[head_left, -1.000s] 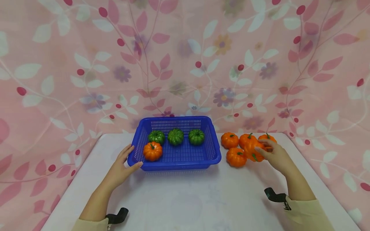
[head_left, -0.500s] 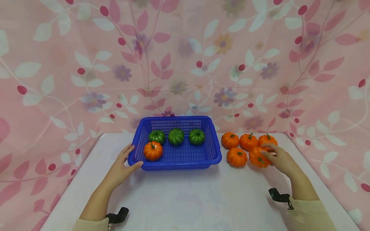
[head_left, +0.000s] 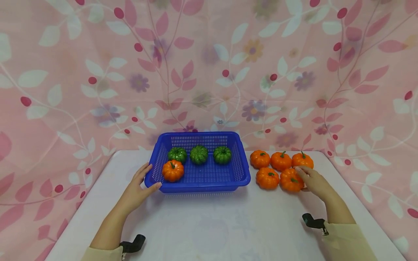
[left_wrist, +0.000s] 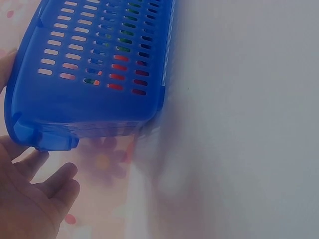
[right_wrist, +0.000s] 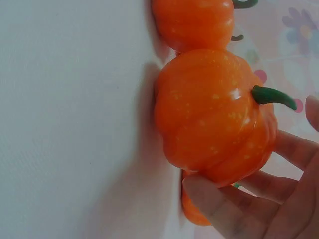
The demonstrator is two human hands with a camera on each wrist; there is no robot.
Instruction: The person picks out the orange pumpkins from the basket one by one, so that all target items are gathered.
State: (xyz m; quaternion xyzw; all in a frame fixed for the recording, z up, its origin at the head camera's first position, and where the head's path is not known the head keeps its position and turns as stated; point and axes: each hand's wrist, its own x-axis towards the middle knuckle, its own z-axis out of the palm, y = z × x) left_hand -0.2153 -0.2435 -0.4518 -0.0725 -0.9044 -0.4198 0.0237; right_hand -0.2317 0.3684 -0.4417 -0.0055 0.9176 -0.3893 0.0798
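Note:
A blue plastic basket [head_left: 198, 189] with slotted sides stands on the table. In it are several green pumpkins [head_left: 198, 155] and one orange pumpkin [head_left: 172, 171]. My left hand [head_left: 137, 190] is spread at its left end, thumb by the front corner; the left wrist view has the fingers [left_wrist: 59, 191] relaxed beside the rim. On the right, my right hand [head_left: 315, 183] is at the near right orange pumpkin [head_left: 290, 180]. Its fingers [right_wrist: 214, 201] lie against the pumpkin's side in the right wrist view, while the thumb [right_wrist: 312, 112] stands away from it.
More orange pumpkins [head_left: 281, 161] sit close together in a back row right of the basket, with another orange pumpkin [head_left: 267, 178] in front. A white cloth covers the table [head_left: 209, 224]. A pink floral curtain [head_left: 209, 72] hangs behind.
The orange pumpkin at my right hand has come down toward me into the front row and turned more upright. The right hand has shifted to its right side. My left hand stays put.

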